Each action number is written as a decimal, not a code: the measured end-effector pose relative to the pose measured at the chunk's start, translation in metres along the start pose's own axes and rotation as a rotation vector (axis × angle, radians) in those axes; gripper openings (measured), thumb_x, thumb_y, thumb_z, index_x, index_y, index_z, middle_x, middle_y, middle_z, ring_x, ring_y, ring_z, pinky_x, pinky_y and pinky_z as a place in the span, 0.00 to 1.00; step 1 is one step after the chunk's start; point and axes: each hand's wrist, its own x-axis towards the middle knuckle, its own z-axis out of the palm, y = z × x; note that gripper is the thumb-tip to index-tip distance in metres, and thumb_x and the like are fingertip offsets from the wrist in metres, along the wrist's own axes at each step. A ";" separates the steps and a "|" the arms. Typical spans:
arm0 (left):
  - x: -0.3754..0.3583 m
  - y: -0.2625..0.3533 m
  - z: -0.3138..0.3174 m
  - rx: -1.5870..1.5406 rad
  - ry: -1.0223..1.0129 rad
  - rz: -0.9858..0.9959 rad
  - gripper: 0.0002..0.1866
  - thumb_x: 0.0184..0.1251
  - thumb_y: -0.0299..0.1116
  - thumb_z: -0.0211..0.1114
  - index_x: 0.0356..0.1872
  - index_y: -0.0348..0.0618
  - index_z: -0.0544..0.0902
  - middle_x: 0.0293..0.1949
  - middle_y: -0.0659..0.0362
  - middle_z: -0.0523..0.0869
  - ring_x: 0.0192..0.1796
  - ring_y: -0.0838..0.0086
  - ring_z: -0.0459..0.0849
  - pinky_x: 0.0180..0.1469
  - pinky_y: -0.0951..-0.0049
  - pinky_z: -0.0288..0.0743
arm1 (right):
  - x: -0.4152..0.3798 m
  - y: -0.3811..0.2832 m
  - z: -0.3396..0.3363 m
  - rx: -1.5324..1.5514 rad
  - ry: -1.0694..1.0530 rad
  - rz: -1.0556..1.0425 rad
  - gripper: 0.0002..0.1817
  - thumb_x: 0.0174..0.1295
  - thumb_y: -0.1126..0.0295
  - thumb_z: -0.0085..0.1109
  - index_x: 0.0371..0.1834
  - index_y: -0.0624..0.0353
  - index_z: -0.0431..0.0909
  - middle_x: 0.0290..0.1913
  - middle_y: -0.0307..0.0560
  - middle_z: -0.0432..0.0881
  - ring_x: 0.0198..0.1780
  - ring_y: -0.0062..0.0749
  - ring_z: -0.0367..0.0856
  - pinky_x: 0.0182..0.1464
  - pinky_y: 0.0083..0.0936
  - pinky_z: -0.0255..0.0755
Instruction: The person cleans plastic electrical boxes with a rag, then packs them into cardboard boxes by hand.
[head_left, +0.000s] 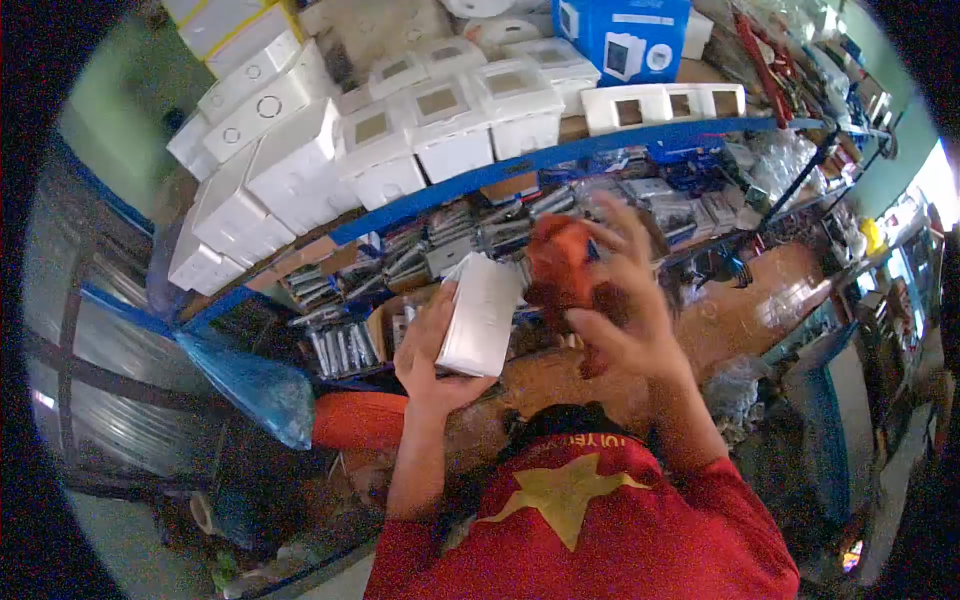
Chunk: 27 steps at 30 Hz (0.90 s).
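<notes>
A white rectangular box point(482, 318) is tilted in my left hand point(430, 350), whose fingers wrap round its left side and bottom. To the right of it, my right hand point(632, 310) holds a crumpled orange-red cloth point(562, 262), blurred by motion. The cloth and the box are close together, and I cannot tell if they touch. Both hands are in front of a blue-edged shelf.
White boxes point(440, 110) with square openings line the upper shelf point(570, 152), beside a blue carton point(625, 40). Packed small items point(345, 348) fill the lower shelf. A blue plastic bag point(260, 390) hangs at left, near an orange-red object point(358, 420).
</notes>
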 end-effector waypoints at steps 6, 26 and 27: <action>0.018 0.017 0.002 0.133 -0.032 0.059 0.41 0.39 0.41 0.78 0.61 0.42 0.74 0.57 0.46 0.80 0.56 0.53 0.82 0.56 0.60 0.79 | 0.000 -0.009 0.031 -0.346 -0.154 0.021 0.15 0.55 0.70 0.64 0.46 0.56 0.77 0.44 0.52 0.78 0.43 0.51 0.79 0.44 0.41 0.75; 0.013 0.010 0.009 -0.056 -0.031 -0.151 0.41 0.35 0.37 0.78 0.58 0.31 0.75 0.55 0.42 0.81 0.53 0.55 0.84 0.54 0.62 0.78 | -0.002 0.005 0.001 -0.432 -0.433 -0.090 0.21 0.44 0.73 0.68 0.46 0.55 0.81 0.38 0.47 0.78 0.39 0.45 0.80 0.40 0.36 0.77; 0.009 0.008 0.007 -0.125 0.009 -0.247 0.41 0.35 0.36 0.77 0.58 0.29 0.75 0.55 0.41 0.81 0.53 0.56 0.84 0.54 0.63 0.77 | -0.023 0.023 0.002 -0.469 -0.561 -0.062 0.21 0.44 0.72 0.68 0.46 0.55 0.81 0.38 0.47 0.79 0.39 0.45 0.81 0.40 0.37 0.77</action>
